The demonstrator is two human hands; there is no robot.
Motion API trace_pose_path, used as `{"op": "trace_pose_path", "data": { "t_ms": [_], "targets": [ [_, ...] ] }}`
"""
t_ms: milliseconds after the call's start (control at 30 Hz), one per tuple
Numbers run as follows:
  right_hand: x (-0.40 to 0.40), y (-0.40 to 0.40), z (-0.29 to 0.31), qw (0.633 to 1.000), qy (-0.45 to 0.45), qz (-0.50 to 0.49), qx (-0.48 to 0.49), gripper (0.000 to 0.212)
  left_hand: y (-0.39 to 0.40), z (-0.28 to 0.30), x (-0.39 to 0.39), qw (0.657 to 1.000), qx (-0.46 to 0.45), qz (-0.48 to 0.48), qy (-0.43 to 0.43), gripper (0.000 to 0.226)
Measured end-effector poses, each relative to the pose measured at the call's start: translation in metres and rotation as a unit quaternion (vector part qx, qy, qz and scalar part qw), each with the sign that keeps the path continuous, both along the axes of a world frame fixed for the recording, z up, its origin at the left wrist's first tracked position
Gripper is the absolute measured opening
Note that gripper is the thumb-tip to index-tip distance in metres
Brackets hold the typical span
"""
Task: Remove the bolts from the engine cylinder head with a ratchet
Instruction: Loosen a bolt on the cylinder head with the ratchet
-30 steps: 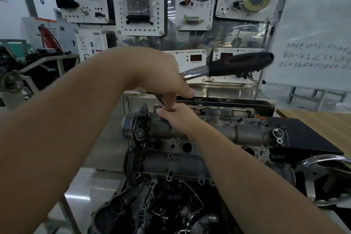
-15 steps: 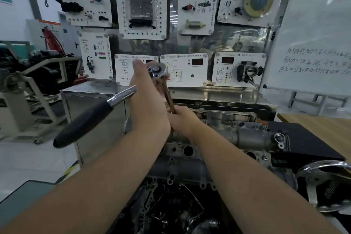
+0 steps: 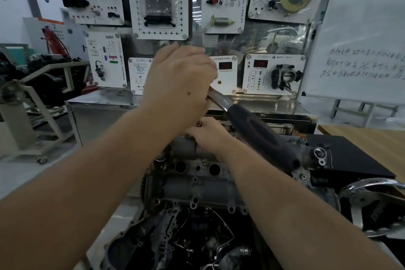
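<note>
The grey engine cylinder head [image 3: 192, 173] sits at centre, with open round bores along its top. My left hand [image 3: 179, 85] grips the head end of the ratchet from above. The ratchet's black handle [image 3: 258, 136] slants down to the right, over my right forearm. Below it, my right hand [image 3: 208, 136] rests on the far side of the cylinder head, fingers curled round the brown extension bar [image 3: 198, 124], of which only a short piece shows between the hands. The bolt under it is hidden.
Behind the engine stands a steel bench [image 3: 105, 103] backed by white training panels [image 3: 160, 2]. A whiteboard [image 3: 363, 28] is at the right, above a wooden table [image 3: 372, 136]. A chrome wheel [image 3: 372, 204] sits near right, and an engine stand [image 3: 32, 98] at the left.
The ratchet handle has swung round: it pointed right a second ago, down-left half a second ago, and now points down-right toward me. My right hand has stayed on the extension bar.
</note>
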State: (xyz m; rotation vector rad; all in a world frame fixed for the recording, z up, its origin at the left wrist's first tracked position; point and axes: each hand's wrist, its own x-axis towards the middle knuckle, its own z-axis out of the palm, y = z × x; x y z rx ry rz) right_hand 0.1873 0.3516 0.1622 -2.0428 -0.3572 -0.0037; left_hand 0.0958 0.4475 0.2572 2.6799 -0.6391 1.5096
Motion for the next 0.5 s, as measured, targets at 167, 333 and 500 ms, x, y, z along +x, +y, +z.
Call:
{"op": "trace_pose_path", "data": {
  "t_ms": [167,333,500],
  "targets": [
    [0.01,-0.003,-0.007,0.999,-0.038,0.018,-0.022,0.023,-0.003,0.024,-0.001,0.979,0.093,0.156,0.088,0.039],
    [0.012,-0.001,-0.01,0.994,-0.084,0.028,-0.068,0.021,0.009,0.039,0.004,0.918,0.059,0.119,0.373,0.067],
    [0.012,0.0,-0.012,0.975,-0.154,0.068,-0.144,0.028,0.015,0.013,0.0,0.753,-0.24,-0.177,0.586,0.058]
  ]
}}
